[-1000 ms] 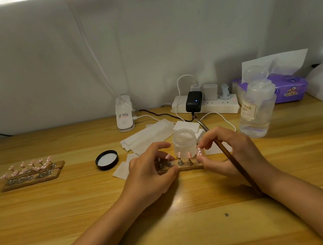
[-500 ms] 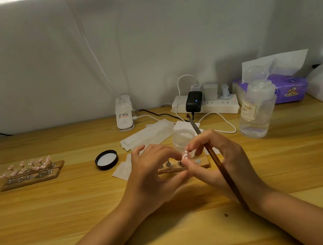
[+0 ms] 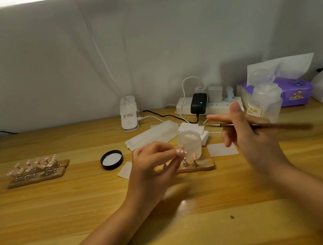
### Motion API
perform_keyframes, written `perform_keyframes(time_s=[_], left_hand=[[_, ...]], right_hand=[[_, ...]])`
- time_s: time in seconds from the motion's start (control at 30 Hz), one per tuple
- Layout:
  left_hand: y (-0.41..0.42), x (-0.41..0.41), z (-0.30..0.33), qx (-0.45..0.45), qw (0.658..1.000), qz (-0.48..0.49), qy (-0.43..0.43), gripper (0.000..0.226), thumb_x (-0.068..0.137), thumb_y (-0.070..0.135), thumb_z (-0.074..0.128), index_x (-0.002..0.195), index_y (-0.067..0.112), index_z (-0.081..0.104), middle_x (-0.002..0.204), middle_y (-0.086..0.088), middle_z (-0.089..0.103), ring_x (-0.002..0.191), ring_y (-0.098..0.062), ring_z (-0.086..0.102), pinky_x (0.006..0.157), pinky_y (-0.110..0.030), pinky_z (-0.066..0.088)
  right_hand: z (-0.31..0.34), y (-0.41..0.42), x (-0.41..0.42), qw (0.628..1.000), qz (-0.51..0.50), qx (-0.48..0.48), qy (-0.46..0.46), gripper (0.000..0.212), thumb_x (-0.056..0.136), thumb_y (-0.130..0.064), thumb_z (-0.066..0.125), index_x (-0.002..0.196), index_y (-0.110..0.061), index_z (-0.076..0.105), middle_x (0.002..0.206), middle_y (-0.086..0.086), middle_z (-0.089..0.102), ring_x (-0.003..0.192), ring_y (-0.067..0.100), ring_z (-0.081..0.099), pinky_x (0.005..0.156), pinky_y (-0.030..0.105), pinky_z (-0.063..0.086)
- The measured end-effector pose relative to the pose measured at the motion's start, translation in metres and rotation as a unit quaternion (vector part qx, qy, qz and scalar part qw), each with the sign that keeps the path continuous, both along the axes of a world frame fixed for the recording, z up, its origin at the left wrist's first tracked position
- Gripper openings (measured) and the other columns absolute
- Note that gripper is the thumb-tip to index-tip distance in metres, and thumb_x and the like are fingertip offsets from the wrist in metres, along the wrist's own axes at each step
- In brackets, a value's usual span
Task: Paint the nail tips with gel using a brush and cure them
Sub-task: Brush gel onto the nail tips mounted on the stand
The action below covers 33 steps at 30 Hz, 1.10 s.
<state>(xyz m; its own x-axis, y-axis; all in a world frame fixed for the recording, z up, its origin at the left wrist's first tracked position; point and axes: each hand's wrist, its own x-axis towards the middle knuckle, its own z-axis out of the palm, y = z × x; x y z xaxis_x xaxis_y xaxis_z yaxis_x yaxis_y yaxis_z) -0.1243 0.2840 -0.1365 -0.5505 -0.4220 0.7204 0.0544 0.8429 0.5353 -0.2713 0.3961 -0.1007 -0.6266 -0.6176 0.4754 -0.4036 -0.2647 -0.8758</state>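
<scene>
We've got one nail tip (image 3: pixel 180 152) on its little stand pinched between thumb and fingertips of the left hand (image 3: pixel 151 167), lifted just above the wooden holder (image 3: pixel 196 166), w/ the gel jar (image 3: pixel 190 144) right behind it. Our read: the tip is near weightless, thin plastic, stiff but easy to flick off, and glossy, so prob. slippery on top. Best hold is by the metal stand underneath, not the painted face; wet gel would smear. Whether the fingers touch the stand or the tip itself we can't tell, too small.

Two more tips sit upright on metal stands in the holder, w/ one bare stand to their left.

The brush (image 3: pixel 261 125) lies roughly level across the right hand (image 3: pixel 246 132), bristle end pointing left toward the jar. It's long, thin, light and rigid, and the grip is mid-handle. That hand is raised off the table, palm side turned left, index finger stretched out, other fingers blurred; the brush seems tucked btw thumb and fingers, so it's grasping the brush. Left wrist hangs low, forearm angled in from the lower left.

Further out: jar lid (image 3: pixel 111 159) on the table, a finished rack of tips (image 3: pixel 36 170) far left, well apart.
</scene>
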Motion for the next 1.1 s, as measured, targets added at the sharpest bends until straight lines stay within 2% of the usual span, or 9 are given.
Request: perform_keyframes(time_s=[0.1,0.23,0.33,0.43,0.53,0.63,0.77,0.97,1.1], left_hand=[[0.0,0.001,0.0,0.036,0.999,-0.007,0.0,0.019,0.075,0.021,0.07,0.093,0.025,0.068,0.088,0.014,0.067,0.082,-0.003,0.061,0.079,-0.057,0.042],[-0.002,0.003,0.002,0.087,0.996,-0.018,0.006,0.017,0.072,0.031,0.066,0.089,0.031,0.066,0.083,0.015,0.068,0.077,-0.004,0.063,0.079,-0.056,0.046],[-0.002,0.002,0.004,0.086,0.995,-0.035,0.02,0.013,0.073,0.025,0.067,0.086,0.026,0.068,0.081,0.012,0.069,0.074,-0.008,0.064,0.072,-0.054,0.049],[-0.002,0.002,0.004,0.084,0.996,-0.032,0.026,0.013,0.074,0.022,0.066,0.087,0.021,0.069,0.081,0.008,0.069,0.074,-0.01,0.064,0.073,-0.053,0.049],[-0.003,0.002,0.004,0.082,0.996,-0.032,0.029,0.017,0.074,0.021,0.066,0.09,0.02,0.07,0.082,0.006,0.069,0.074,-0.01,0.064,0.073,-0.048,0.051],[-0.003,0.001,0.004,0.084,0.995,-0.036,0.027,0.018,0.074,0.02,0.066,0.091,0.02,0.069,0.084,0.008,0.069,0.076,-0.007,0.064,0.073,-0.037,0.053],[-0.004,0.001,0.004,0.079,0.996,-0.04,0.024,0.018,0.075,0.021,0.065,0.092,0.022,0.068,0.085,0.012,0.068,0.08,-0.002,0.064,0.073,-0.027,0.052],[-0.002,0.002,0.004,0.086,0.996,-0.033,0.016,0.016,0.075,0.021,0.064,0.09,0.023,0.068,0.084,0.011,0.068,0.08,-0.003,0.064,0.075,-0.034,0.052],[-0.002,0.002,0.006,0.085,0.996,-0.037,0.012,0.018,0.075,0.02,0.063,0.092,0.024,0.068,0.085,0.012,0.068,0.08,-0.002,0.063,0.075,-0.03,0.052]], right_hand=[[0.009,-0.009,-0.005,0.997,-0.009,0.066,0.034,0.036,0.078,-0.053,0.04,0.064,-0.036,0.069,0.061,0.008,0.062,0.057,0.009,0.055,0.048,0.005,0.039],[0.014,-0.031,-0.016,0.98,0.004,0.123,0.154,0.022,0.085,-0.036,0.057,0.072,-0.019,0.06,0.057,-0.004,0.058,0.052,0.0,0.058,0.051,0.011,0.047],[0.015,-0.046,-0.02,0.951,-0.026,0.183,0.249,0.034,0.079,-0.045,0.061,0.063,-0.017,0.053,0.055,-0.003,0.055,0.053,0.009,0.057,0.058,0.027,0.05],[0.012,-0.058,-0.018,0.928,-0.041,0.219,0.298,0.038,0.08,-0.047,0.062,0.057,-0.019,0.048,0.054,-0.005,0.05,0.056,0.01,0.051,0.058,0.029,0.045],[0.01,-0.064,-0.016,0.94,-0.03,0.203,0.274,0.04,0.081,-0.041,0.065,0.053,-0.02,0.044,0.049,-0.006,0.046,0.051,0.008,0.048,0.054,0.024,0.039],[0.013,-0.063,-0.019,0.961,-0.042,0.162,0.22,0.037,0.081,-0.036,0.066,0.055,-0.016,0.049,0.05,-0.004,0.049,0.05,0.008,0.051,0.056,0.025,0.046],[0.019,-0.054,-0.027,0.984,-0.07,0.106,0.128,0.035,0.083,-0.036,0.063,0.062,-0.009,0.058,0.049,-0.002,0.053,0.042,0.001,0.051,0.045,0.009,0.042],[0.016,-0.039,-0.036,0.991,-0.097,0.09,0.008,0.04,0.087,-0.04,0.057,0.056,-0.014,0.057,0.035,-0.007,0.051,0.032,-0.001,0.047,0.039,0.007,0.038],[0.01,-0.033,-0.039,0.99,-0.107,0.092,-0.018,0.04,0.086,-0.04,0.058,0.057,-0.013,0.057,0.035,-0.006,0.052,0.032,0.001,0.047,0.039,0.008,0.04]])
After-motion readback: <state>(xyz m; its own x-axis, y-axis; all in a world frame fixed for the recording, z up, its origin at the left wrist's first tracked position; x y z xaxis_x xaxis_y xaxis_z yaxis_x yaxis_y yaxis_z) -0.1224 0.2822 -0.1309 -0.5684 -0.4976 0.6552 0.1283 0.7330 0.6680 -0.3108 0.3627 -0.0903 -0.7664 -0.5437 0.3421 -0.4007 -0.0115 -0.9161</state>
